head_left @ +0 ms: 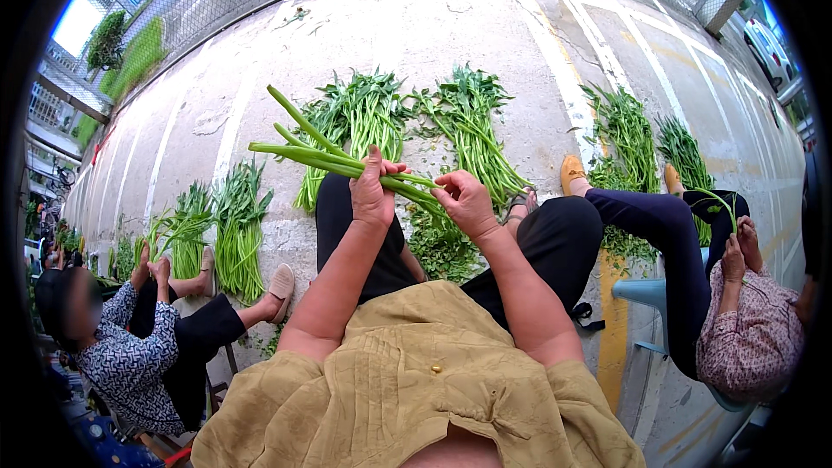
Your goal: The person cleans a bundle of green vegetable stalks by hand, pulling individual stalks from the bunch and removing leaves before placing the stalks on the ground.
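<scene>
Concrete ground [433,22] with white painted lines [543,28], yellow stripe [614,342] right of centre. Chain-link fence [195,10] on far side; green shrub [106,40] and grass [143,56] upper left. White car [768,52] upper right. Blue stool [640,292] under person [750,338] at right.

Hands [373,195] hold green stalks [322,158], one apparently pinched.

Daylight is falling on pale concrete pavement [433,30], where white lines [568,85] and a yellow stripe [614,342] are running. A wire-mesh fence [212,2] is curving along the far edge — a green bush [106,41] is growing beyond it at left — while a white car [768,50] and a blue stool [641,291] are standing at right.
</scene>
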Tool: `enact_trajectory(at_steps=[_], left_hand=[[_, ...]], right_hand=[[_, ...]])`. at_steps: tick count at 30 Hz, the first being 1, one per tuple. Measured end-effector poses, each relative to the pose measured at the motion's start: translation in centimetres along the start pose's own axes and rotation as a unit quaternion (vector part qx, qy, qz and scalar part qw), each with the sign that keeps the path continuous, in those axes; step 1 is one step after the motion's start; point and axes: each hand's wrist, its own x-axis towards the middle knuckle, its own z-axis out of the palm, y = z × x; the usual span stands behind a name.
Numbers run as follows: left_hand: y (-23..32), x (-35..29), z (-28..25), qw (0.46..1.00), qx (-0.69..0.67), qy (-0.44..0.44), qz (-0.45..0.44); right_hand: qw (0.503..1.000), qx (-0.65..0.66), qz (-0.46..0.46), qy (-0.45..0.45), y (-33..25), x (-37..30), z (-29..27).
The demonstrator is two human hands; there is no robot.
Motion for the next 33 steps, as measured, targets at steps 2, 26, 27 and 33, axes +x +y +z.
enact_trajectory(at_steps=[2,26,27,33], left_hand=[[-0.3,-0.2,0.2,1.0,0.002,0.0,-0.009],[-1.1,-0.9,0.6,0.999,0.03,-0.008,-0.035],[-1.3,-0.9,0.4,0.999,0.029,-0.01,-0.035],[-1.3,-1.2,1.0,0.999,0.028,-0.017,-0.044]], right_hand=[[1.0,-0.004,-0.009,-0.004,-0.3,-0.2,0.3],[0.995,-0.077,-0.044,0.045,1.0,0.0,0.9],[0.999,-0.022,0.009,0.041,1.4,0.1,1.1],[0.952,0.2,0.227,0.054,2.8,0.8,1.0]])
